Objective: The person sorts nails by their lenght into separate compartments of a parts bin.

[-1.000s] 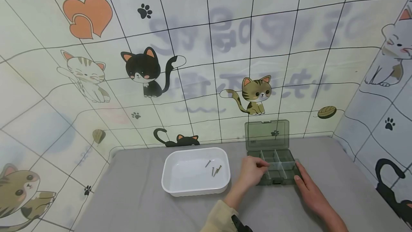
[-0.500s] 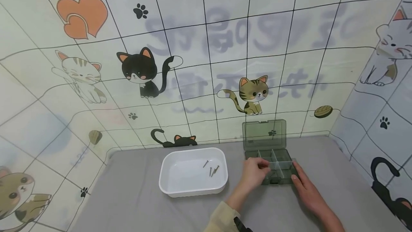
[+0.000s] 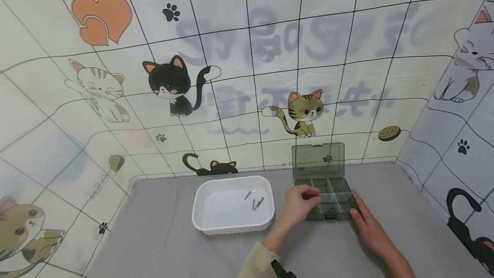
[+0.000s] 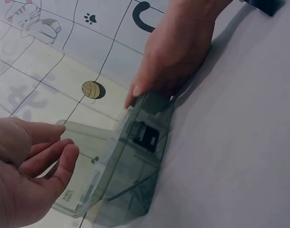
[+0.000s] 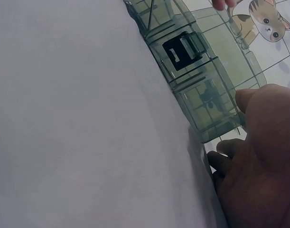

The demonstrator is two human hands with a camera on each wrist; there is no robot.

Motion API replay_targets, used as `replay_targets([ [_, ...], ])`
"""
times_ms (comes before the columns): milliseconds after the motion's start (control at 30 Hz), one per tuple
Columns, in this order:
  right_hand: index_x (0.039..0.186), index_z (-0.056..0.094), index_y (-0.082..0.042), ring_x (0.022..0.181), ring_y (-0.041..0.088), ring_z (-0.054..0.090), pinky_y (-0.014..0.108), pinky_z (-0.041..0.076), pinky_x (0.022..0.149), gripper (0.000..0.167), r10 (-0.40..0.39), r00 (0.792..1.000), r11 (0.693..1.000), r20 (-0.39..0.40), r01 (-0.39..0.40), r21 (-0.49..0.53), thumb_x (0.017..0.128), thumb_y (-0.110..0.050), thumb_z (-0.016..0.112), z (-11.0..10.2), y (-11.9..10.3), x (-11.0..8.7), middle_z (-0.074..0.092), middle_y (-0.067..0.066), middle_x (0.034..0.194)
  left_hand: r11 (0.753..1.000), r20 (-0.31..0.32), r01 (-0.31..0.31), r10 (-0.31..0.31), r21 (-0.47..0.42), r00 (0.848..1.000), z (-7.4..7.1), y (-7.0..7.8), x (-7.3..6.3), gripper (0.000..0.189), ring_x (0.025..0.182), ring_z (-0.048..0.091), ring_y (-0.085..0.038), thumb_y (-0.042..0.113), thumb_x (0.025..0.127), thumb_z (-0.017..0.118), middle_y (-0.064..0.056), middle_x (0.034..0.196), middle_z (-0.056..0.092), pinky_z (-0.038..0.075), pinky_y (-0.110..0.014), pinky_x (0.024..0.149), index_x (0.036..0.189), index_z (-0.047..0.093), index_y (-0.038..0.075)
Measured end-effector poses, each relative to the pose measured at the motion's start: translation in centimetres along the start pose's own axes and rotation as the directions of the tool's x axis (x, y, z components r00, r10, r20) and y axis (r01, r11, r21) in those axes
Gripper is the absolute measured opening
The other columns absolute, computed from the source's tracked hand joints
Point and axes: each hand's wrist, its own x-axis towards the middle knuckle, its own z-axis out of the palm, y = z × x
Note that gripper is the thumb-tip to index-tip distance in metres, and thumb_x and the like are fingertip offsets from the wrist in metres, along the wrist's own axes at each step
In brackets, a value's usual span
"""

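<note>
A translucent green compartment box (image 3: 341,215) stands on the grey cloth, its lid (image 3: 318,162) raised against the back wall. Over its left compartments is my left hand (image 3: 298,204), fingers loosely bent. The left wrist view shows a gap between that thumb (image 4: 70,154) and the forefinger, with nothing in it. My right hand (image 3: 372,228) holds the box by its right end, thumb (image 5: 244,99) at the front corner and fingers along the side. A thin screw-like shape (image 5: 167,69) shows through the front wall near the black latch (image 5: 182,51).
Left of the box stands a white tray (image 3: 231,229) with several small screws (image 3: 253,205) lying in its right part. A cloth wall (image 3: 239,98) printed with cats rises right behind the grey-covered table (image 3: 162,235).
The left thumb and fingers, close together earlier, have spread apart, and that hand has drawn slightly left and up. The right hand stays on the box. The tray's screws look unchanged.
</note>
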Motion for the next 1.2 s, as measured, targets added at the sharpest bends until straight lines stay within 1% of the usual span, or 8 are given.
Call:
replay_targets([
  [167, 0.164, 0.0, -0.004, 0.143, 0.065, 0.007, 0.079, 0.016, 0.105, 0.067, 0.009, 1.0, 1.0, 0.004, -0.009, -0.011, 0.114, -0.034, 0.034, -0.1, -0.1, 0.0, 0.002, 0.038, 0.162, 0.999, 0.047, 0.022, -0.021, -0.024, 0.999, -1.5, 0.5, -0.4, 0.019, 0.083, 0.065, 0.001, 0.005, 0.09, 0.078, -0.007, 0.101, 0.076, 0.053, -0.019, 0.073, 0.108, 0.077, 0.002],
  [300, 0.164, 0.0, -0.004, 0.143, 0.065, 0.007, 0.079, 0.016, 0.104, 0.068, 0.011, 1.0, 1.0, 0.006, -0.011, -0.015, 0.114, -0.034, 0.034, -0.1, 0.0, 0.1, 0.002, 0.038, 0.162, 0.999, 0.049, 0.031, -0.03, -0.025, 0.998, -2.9, 0.8, -0.6, 0.019, 0.086, 0.064, 0.0, 0.01, 0.089, 0.08, -0.002, 0.1, 0.075, 0.054, -0.021, 0.074, 0.108, 0.078, 0.006],
  [400, 0.164, -0.001, -0.004, 0.143, 0.064, 0.006, 0.08, 0.015, 0.104, 0.068, 0.013, 1.0, 1.0, 0.011, -0.013, -0.011, 0.114, -0.035, 0.034, 0.0, -0.1, 0.2, 0.0, 0.037, 0.162, 0.999, 0.019, 0.03, -0.03, -0.026, 0.999, -4.2, 0.9, -0.7, 0.018, 0.088, 0.066, -0.002, 0.013, 0.09, 0.08, 0.005, 0.098, 0.075, 0.054, -0.023, 0.076, 0.108, 0.079, 0.011],
  [500, 0.164, -0.001, -0.004, 0.143, 0.064, 0.006, 0.079, 0.016, 0.104, 0.068, 0.016, 1.0, 1.0, 0.015, -0.016, -0.009, 0.114, -0.035, 0.033, 0.0, -0.1, 0.2, 0.0, 0.037, 0.163, 0.999, -0.019, 0.037, -0.038, -0.03, 0.999, -5.5, 0.8, -0.8, 0.018, 0.091, 0.067, -0.004, 0.017, 0.09, 0.08, 0.008, 0.097, 0.075, 0.054, -0.025, 0.077, 0.108, 0.079, 0.013],
  [700, 0.164, -0.003, -0.005, 0.143, 0.064, 0.006, 0.079, 0.016, 0.104, 0.068, 0.021, 1.0, 1.0, 0.021, -0.021, -0.002, 0.114, -0.035, 0.033, 0.0, -0.1, 0.2, -0.001, 0.037, 0.163, 0.998, -0.059, 0.022, -0.025, -0.053, 0.998, -7.9, 0.0, -0.7, 0.023, 0.097, 0.071, -0.013, 0.019, 0.092, 0.078, 0.0, 0.103, 0.076, 0.056, -0.028, 0.082, 0.113, 0.078, 0.009],
  [833, 0.164, -0.004, -0.006, 0.143, 0.064, 0.007, 0.079, 0.017, 0.104, 0.069, 0.029, 0.999, 1.0, 0.028, -0.029, -0.008, 0.114, -0.036, 0.032, 0.0, -0.1, 0.4, -0.001, 0.037, 0.163, 0.998, -0.075, 0.022, -0.027, -0.057, 0.997, -9.3, -0.7, -0.9, 0.025, 0.098, 0.072, -0.013, 0.02, 0.093, 0.076, -0.002, 0.105, 0.076, 0.057, -0.029, 0.084, 0.114, 0.078, 0.007],
  [1033, 0.163, -0.004, -0.004, 0.142, 0.065, 0.006, 0.079, 0.016, 0.104, 0.069, 0.047, 0.998, 0.999, 0.035, -0.047, -0.018, 0.114, -0.038, 0.031, -0.1, -0.1, 0.4, -0.001, 0.037, 0.163, 0.998, -0.136, 0.058, -0.063, -0.034, 0.989, -10.4, -1.4, -1.6, 0.025, 0.103, 0.07, -0.018, 0.02, 0.092, 0.078, -0.004, 0.108, 0.076, 0.057, -0.031, 0.085, 0.112, 0.078, 0.007],
  [1200, 0.163, -0.004, -0.005, 0.142, 0.065, 0.007, 0.08, 0.017, 0.104, 0.069, 0.032, 0.999, 0.999, 0.028, -0.032, -0.012, 0.114, -0.036, 0.032, 0.1, -0.1, 0.3, -0.001, 0.037, 0.163, 0.996, -0.184, 0.089, -0.093, -0.032, 0.978, -11.3, -1.8, -2.0, 0.024, 0.104, 0.07, -0.022, 0.018, 0.091, 0.079, -0.009, 0.112, 0.075, 0.058, -0.034, 0.081, 0.113, 0.078, 0.007],
])
